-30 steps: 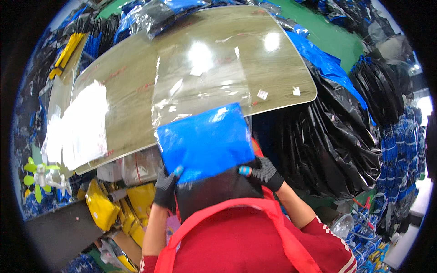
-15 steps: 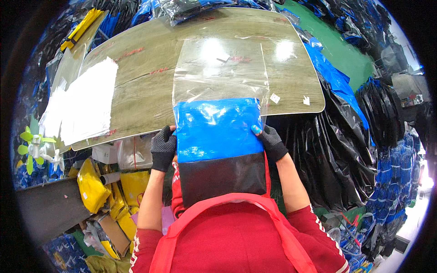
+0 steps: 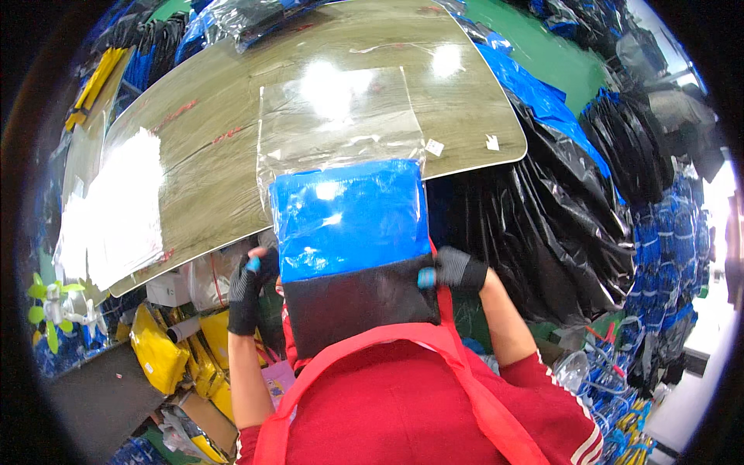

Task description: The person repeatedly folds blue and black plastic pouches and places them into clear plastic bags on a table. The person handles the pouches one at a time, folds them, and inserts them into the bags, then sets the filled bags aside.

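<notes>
A worker in dark gloves handles a blue-and-black pack (image 3: 349, 221) at the tabletop's (image 3: 209, 167) near edge, its blue part reaching the tabletop and its black part hanging off toward the body. Clear film (image 3: 349, 128) stretches from the pack over the tabletop. White sheets (image 3: 128, 201) lie at the tabletop's left end; black sheeting (image 3: 558, 240) hangs off its right.

The step in hand appears to be squaring the pack with the film; the next move seems to call for a steady hold on both sides. The right hand (image 3: 457, 273) grasps the pack's right edge, thumb over the black part. The left hand (image 3: 252, 287), just off the tabletop's near edge, has its thumb raised clear; whether its grip is closed cannot be told.
</notes>
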`<state>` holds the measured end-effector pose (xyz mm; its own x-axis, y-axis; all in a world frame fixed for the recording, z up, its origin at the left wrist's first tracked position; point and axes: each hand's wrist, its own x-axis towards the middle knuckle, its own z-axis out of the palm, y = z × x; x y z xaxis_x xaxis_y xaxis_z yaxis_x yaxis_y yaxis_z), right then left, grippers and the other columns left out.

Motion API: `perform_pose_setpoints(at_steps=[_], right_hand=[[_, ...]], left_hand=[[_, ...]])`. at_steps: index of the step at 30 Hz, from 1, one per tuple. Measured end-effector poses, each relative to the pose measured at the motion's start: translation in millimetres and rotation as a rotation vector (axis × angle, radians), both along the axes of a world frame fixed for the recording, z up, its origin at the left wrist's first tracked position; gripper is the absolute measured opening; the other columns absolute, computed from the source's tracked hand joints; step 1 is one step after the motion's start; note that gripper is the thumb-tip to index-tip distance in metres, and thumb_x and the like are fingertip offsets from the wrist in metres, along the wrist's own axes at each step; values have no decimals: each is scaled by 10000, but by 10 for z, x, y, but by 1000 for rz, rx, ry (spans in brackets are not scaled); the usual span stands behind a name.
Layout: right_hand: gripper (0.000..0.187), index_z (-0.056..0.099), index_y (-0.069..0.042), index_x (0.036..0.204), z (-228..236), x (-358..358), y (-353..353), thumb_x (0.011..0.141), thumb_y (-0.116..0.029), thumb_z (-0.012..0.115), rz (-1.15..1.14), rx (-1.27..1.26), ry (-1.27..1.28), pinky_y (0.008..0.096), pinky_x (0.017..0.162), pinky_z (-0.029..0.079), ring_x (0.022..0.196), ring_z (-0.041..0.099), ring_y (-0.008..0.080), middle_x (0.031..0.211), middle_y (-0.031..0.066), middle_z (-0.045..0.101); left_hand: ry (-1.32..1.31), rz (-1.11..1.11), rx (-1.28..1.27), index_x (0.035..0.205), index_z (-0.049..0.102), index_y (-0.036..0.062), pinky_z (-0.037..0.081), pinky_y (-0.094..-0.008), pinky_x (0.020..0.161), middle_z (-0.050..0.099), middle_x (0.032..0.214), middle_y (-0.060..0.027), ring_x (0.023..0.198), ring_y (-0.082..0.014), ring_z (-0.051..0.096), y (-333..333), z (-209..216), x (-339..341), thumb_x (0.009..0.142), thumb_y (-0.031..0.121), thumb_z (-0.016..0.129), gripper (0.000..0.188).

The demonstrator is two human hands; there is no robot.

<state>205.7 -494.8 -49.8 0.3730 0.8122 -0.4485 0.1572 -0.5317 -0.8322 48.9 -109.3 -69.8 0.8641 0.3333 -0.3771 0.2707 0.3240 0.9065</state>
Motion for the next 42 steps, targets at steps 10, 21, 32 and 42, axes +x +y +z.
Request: perform_pose_setpoints(at_steps=[10,21,32,42], right_hand=[[595,558,-5,1244,557,-655,249,766,-261,804,-563,154,400,325,894,483,985,593,161,1092,63,650],[461,685,-43,935,117,-546,-121,881,-498,630,-325,-97,214,374,756,500,832,668,200,892,135,695],[532,650,-43,1138,203,-754,126,791,-429,769,-455,-140,223,328,893,494,968,637,162,1041,96,694],[671,576,1,1261,497,-29,287,762,-392,792,-601,324,282,347,944,481,1068,609,203,1174,133,653]], left_hand=[[50,-157,20,1455,309,68,429,-403,1029,493,1369,-126,1213,-269,519,-546,750,-333,703,247,842,939],[321,-416,283,1251,560,43,478,-313,817,632,1128,-63,936,-162,588,-462,173,-360,883,285,671,454],[100,-216,118,1371,447,37,456,-376,948,592,1246,-124,1119,-218,565,-543,81,-187,749,229,817,748],[82,-650,10,1341,486,26,488,-371,921,601,1247,-114,1075,-239,594,-393,304,-217,754,269,822,718]])
